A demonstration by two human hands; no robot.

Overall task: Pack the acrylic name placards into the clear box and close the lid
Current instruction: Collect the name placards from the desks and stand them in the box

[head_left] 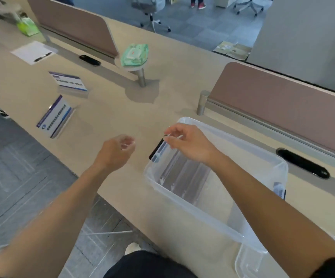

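Note:
A clear plastic box [184, 194] stands open on the beige desk, right of centre. My right hand [188, 143] hovers over its left end and pinches the thin top edge of a clear acrylic placard [179, 169] that reaches down into the box. My left hand [116, 151] floats above the desk just left of the box, fingers loosely curled, blurred, holding nothing. Two more placards with blue and white inserts rest on the desk at the left: one upright [69, 83], one tilted near the desk edge [55, 117].
The clear lid [248, 263] lies at the box's near right corner. Pink divider panels [283, 101] line the back of the desk. A wet-wipes pack [135, 55], paper with a pen [34, 52] and a green tissue pack [28, 27] sit farther left.

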